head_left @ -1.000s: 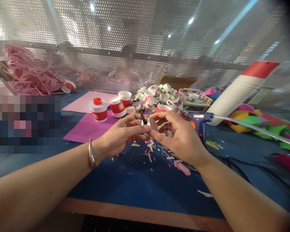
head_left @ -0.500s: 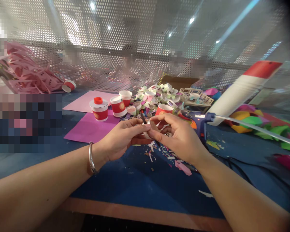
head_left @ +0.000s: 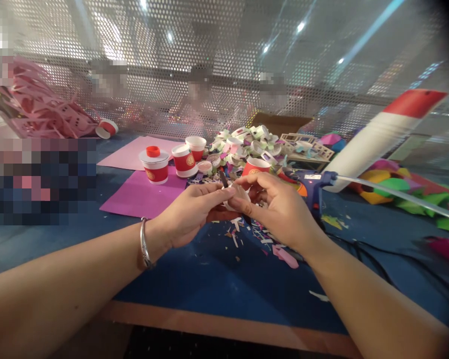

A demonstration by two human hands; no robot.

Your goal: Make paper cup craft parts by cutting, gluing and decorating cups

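Over the table's middle, my left hand [head_left: 194, 213] and my right hand [head_left: 282, 207] meet, fingers closed round a small whitish paper piece [head_left: 241, 200]. A narrow dark strip [head_left: 223, 178] sticks up beside it between the fingers; I cannot tell whether the two are joined. Just behind my right fingers stands a red and white paper cup [head_left: 256, 165]. Left of the hands, a cup with a white disc and red ring on top [head_left: 154, 172] stands on a purple sheet [head_left: 134, 199]. Two more cups, one upside down [head_left: 184, 162] and one upright [head_left: 195, 148], stand nearby.
A blue glue gun [head_left: 312, 187] with a clear glue stick lies at right; its black cord [head_left: 366, 254] trails across the table. Cut cup scraps [head_left: 247, 142] are heaped behind. A large white tube with a red end [head_left: 381, 139] leans at right. Paper snippets [head_left: 284, 255] litter the front.
The view has shifted slightly. My thumbs and fingers have moved a little on the whitish paper piece, more of which now shows. Both hands still hold it in about the same place.
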